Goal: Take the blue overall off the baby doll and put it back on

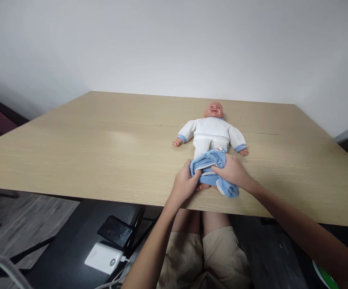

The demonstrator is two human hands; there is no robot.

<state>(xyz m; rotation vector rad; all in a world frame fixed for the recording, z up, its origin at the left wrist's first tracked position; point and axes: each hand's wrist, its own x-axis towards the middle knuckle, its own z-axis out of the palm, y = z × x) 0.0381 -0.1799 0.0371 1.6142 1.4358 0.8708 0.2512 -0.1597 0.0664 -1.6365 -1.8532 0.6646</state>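
Note:
A baby doll (pixel 212 127) lies on its back on the wooden table, its head toward the wall and its feet toward me. It wears a white long-sleeved top with blue cuffs, and its legs are white. Bunched over its lower legs is a blue garment (pixel 207 160) with white trim. My left hand (pixel 186 180) grips the garment's left edge, thumb on top. On the other side my right hand (pixel 231 170) pinches the cloth between thumb and fingers. Part of a doll foot shows beside my left fingers; the rest of the feet is mostly hidden.
The pale wooden table (pixel 102 152) reaches back to a white wall. Below its front edge on the left, a black chair (pixel 68 237) holds a dark phone (pixel 115 230) and a white power bank (pixel 103 257) with a cable. A green object (pixel 326 276) shows at lower right.

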